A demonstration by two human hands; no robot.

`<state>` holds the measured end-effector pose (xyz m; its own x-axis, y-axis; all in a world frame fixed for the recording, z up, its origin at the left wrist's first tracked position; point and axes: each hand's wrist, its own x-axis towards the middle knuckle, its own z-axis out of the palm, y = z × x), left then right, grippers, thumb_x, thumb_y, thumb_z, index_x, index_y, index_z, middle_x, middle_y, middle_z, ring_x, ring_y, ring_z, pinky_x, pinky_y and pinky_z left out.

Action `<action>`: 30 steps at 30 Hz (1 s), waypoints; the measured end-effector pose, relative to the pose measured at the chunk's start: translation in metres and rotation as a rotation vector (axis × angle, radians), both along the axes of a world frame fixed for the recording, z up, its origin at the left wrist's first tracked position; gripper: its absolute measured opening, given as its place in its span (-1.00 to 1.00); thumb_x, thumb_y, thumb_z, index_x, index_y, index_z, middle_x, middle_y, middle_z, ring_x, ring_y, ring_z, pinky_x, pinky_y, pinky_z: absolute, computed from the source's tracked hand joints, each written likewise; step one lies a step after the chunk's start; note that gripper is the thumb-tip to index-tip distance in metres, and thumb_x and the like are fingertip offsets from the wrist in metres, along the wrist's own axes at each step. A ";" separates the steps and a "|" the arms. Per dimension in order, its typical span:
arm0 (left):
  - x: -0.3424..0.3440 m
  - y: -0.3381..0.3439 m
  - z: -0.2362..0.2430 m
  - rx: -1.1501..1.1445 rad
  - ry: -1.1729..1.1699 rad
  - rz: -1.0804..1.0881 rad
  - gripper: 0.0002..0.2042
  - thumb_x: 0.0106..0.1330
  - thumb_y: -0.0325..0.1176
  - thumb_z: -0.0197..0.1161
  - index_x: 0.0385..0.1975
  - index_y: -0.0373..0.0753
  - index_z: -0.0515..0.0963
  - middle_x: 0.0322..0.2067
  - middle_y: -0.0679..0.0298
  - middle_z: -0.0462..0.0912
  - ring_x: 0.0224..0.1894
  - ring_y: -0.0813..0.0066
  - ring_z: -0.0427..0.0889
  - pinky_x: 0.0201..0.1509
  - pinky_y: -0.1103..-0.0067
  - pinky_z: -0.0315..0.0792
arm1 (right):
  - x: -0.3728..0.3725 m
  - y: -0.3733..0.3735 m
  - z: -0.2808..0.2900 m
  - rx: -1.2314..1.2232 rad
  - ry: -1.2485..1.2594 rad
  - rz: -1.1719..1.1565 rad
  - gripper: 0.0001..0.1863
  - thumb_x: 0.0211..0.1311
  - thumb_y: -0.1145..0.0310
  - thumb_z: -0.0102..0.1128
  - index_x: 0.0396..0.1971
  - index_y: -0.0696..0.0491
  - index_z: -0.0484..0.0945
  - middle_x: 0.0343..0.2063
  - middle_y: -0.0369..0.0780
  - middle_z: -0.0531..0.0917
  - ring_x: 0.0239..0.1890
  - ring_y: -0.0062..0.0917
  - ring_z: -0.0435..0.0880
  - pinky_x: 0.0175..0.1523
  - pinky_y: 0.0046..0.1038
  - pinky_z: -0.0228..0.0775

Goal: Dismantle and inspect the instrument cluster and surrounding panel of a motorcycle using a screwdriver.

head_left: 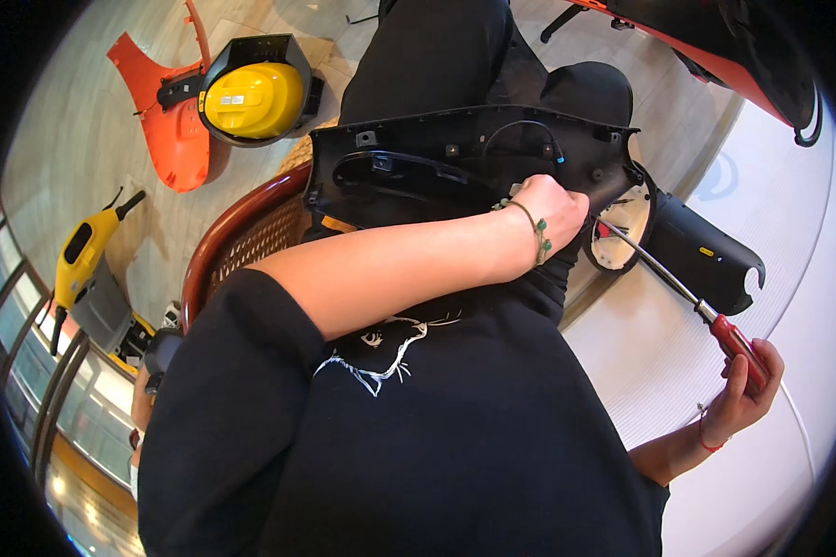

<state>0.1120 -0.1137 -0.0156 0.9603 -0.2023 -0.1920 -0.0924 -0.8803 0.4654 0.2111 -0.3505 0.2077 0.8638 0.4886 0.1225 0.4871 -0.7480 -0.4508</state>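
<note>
A black plastic panel [399, 130] with clips and a short wire lies across my lap. My left hand [553, 204] is closed at its lower right part; what the fingers grip is hidden. My right hand [748, 395], at the lower right, grips the red handle of a long screwdriver [734, 343], whose shaft runs up-left toward my left hand, its tip not clearly visible. Beside the panel on the right are an oval cream-lined part [613, 251] and a dark curved cover [692, 241] on a white ribbed surface [650, 362].
An orange part [176, 148] and a yellow-and-black housing [251, 97] sit at upper left. A yellow-and-grey device [93, 251] stands left of the cane chair [204, 260]. A black-and-red object [734, 56] is at upper right. Another person's arm [142, 404] shows at lower left.
</note>
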 end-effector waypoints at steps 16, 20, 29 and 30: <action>-0.008 -0.012 -0.012 0.113 -0.223 0.016 -0.83 0.13 -0.33 0.14 -0.38 -0.30 0.46 -0.58 0.22 0.60 -0.52 0.40 0.65 -0.55 0.53 0.50 | 0.009 -0.009 0.000 0.027 -0.029 -0.133 -0.72 0.19 0.38 0.27 -0.12 0.12 0.52 -0.29 -0.19 0.61 -0.45 -0.60 0.59 -0.39 -0.70 0.42; -0.005 -0.010 -0.014 0.074 -0.204 0.019 -0.85 0.15 -0.34 0.12 -0.40 -0.30 0.45 -0.59 0.21 0.61 -0.54 0.39 0.66 -0.56 0.51 0.51 | 0.008 -0.007 -0.004 0.037 -0.024 -0.125 -0.73 0.20 0.39 0.26 -0.13 0.12 0.52 -0.31 -0.20 0.62 -0.46 -0.61 0.59 -0.40 -0.71 0.41; 0.000 0.002 0.001 -0.005 -0.038 0.005 -0.86 0.14 -0.42 0.16 -0.37 -0.34 0.46 -0.52 0.17 0.64 -0.44 0.33 0.72 -0.48 0.50 0.54 | 0.007 -0.004 -0.009 0.071 0.041 -0.097 -0.75 0.19 0.40 0.26 -0.14 0.12 0.53 -0.29 -0.19 0.62 -0.47 -0.62 0.60 -0.40 -0.71 0.42; 0.003 0.006 0.006 -0.030 0.012 -0.014 -0.85 0.12 -0.43 0.18 -0.36 -0.35 0.46 -0.50 0.17 0.65 -0.42 0.33 0.72 -0.46 0.49 0.55 | 0.007 -0.004 -0.008 0.070 0.041 -0.097 -0.75 0.19 0.40 0.26 -0.14 0.12 0.53 -0.29 -0.19 0.62 -0.47 -0.62 0.60 -0.40 -0.71 0.42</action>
